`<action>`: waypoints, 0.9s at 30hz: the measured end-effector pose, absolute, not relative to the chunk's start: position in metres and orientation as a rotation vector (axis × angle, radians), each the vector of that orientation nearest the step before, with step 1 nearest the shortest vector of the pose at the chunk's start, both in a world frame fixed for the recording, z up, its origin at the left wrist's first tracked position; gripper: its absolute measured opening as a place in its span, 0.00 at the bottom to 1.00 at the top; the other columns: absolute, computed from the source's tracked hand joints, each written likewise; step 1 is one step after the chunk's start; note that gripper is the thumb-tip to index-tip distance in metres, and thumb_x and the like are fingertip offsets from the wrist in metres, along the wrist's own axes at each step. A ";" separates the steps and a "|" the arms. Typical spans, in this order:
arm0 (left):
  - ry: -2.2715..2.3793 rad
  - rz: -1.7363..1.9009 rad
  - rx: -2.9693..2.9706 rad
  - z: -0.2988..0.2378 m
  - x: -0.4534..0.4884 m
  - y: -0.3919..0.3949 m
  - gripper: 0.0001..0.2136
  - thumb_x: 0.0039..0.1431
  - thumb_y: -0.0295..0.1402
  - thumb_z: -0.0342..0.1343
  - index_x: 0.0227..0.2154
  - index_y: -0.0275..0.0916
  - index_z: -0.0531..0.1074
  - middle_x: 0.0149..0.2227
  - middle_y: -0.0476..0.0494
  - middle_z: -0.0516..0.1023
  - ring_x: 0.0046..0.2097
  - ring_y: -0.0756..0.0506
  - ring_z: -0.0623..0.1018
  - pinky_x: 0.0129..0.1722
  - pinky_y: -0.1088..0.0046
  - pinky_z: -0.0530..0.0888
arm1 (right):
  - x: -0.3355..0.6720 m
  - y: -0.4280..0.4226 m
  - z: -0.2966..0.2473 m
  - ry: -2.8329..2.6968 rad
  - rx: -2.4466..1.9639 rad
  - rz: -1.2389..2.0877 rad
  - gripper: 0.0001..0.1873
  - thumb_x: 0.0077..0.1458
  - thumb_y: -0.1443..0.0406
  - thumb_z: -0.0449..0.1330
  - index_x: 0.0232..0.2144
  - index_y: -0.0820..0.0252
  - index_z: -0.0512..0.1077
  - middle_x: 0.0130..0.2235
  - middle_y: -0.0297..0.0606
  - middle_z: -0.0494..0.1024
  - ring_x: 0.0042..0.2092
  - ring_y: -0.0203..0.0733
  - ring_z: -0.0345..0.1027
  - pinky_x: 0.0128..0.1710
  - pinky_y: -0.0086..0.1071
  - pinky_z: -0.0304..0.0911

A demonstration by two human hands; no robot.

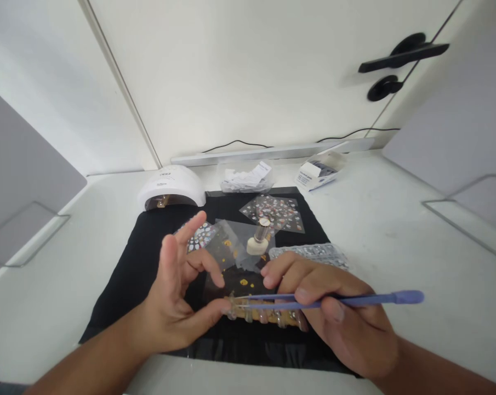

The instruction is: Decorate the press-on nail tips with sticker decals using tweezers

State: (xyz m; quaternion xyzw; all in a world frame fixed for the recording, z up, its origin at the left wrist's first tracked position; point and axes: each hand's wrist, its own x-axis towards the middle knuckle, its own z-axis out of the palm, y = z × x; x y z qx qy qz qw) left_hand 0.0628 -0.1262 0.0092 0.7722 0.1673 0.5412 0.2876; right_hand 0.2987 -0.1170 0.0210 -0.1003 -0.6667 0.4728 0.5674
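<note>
My right hand (334,296) holds blue-purple tweezers (371,299) between thumb and fingers, their metal points aimed left. The points are at the left end of a row of clear false nails (263,314) mounted on a wooden strip (286,317). My left hand (186,291) has its fingers raised and apart. Its thumb tip is at the leftmost nail, beside the tweezer points; whether it presses on the nail is hard to tell. Behind the strip lie clear sticker sheets with yellow-gold designs (243,282). A cream nail polish bottle (257,244) stands on them.
A white nail lamp (171,186) stands at the back left of the black cloth (124,274). Farther back are a clear box of white packets (248,176) and an opened small carton (319,171). More patterned sheets (276,211) and a clear compartment case (313,252) lie on the right.
</note>
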 end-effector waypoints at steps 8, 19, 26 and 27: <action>0.525 1.495 1.831 0.009 0.063 -0.129 0.42 0.58 0.21 0.62 0.70 0.53 0.49 0.60 0.39 0.62 0.38 0.52 0.75 0.43 0.70 0.77 | 0.300 -0.117 0.020 -1.579 -0.237 1.101 0.12 0.67 0.60 0.55 0.43 0.54 0.79 0.33 0.38 0.79 0.42 0.45 0.75 0.47 0.42 0.71; 0.694 1.369 1.618 0.016 0.062 -0.135 0.21 0.57 0.21 0.64 0.52 0.45 0.76 0.38 0.48 0.77 0.36 0.53 0.77 0.39 0.81 0.77 | 0.299 -0.117 0.021 -1.665 -0.197 1.124 0.13 0.67 0.60 0.55 0.46 0.54 0.78 0.32 0.37 0.78 0.42 0.44 0.74 0.45 0.42 0.71; 0.702 1.353 1.694 0.020 0.064 -0.139 0.23 0.55 0.16 0.63 0.51 0.44 0.77 0.36 0.49 0.79 0.37 0.53 0.77 0.41 0.82 0.76 | 0.299 -0.119 0.025 -1.646 -0.253 1.113 0.13 0.67 0.59 0.55 0.45 0.52 0.79 0.31 0.38 0.79 0.40 0.46 0.74 0.47 0.46 0.71; 0.695 1.345 1.720 0.020 0.065 -0.140 0.23 0.55 0.16 0.62 0.51 0.43 0.77 0.35 0.49 0.79 0.37 0.53 0.77 0.41 0.81 0.76 | 0.299 -0.120 0.026 -1.639 -0.263 1.097 0.13 0.67 0.59 0.55 0.45 0.52 0.79 0.31 0.38 0.79 0.40 0.46 0.74 0.46 0.46 0.71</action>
